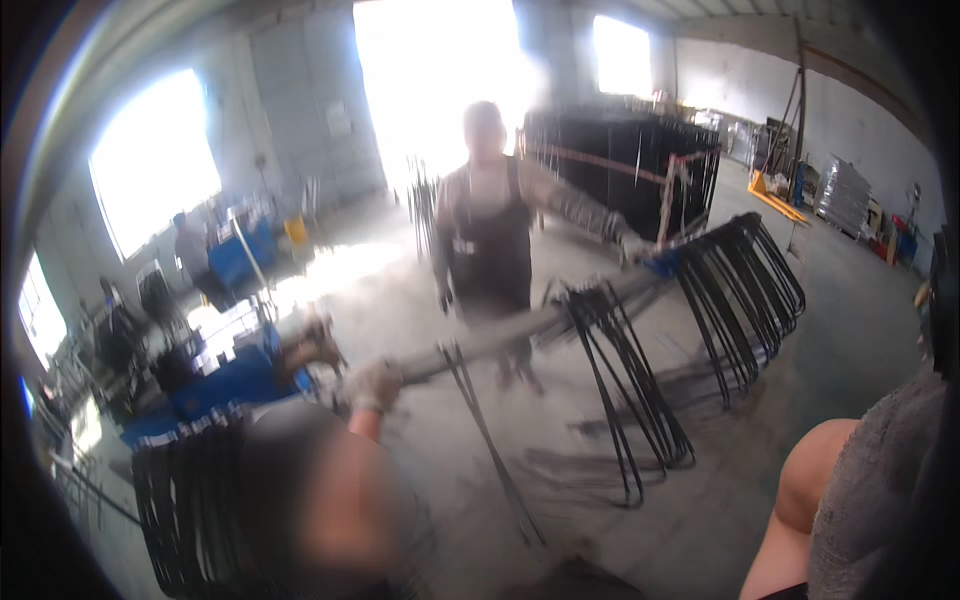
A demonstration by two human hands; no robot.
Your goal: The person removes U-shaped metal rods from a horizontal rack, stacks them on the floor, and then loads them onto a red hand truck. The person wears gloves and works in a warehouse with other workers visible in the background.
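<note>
Near the lens, left forearm leads up to gloved left hand (375, 385), fist clamped on near end of long metal bar (520, 330). Black bent-rod loops (740, 300) hang along bar. Co-worker's gloved hand (632, 248) holds far end. Right hand out of view.

Left hand (375, 385) wears a pale, dirty work glove with a knit cuff; forearm below it is bare and blurred. Right arm (800, 500) near the lower right edge is bare to the shoulder, next to a grey, coarse-knit sleeveless top. Right hand out of frame.
</note>
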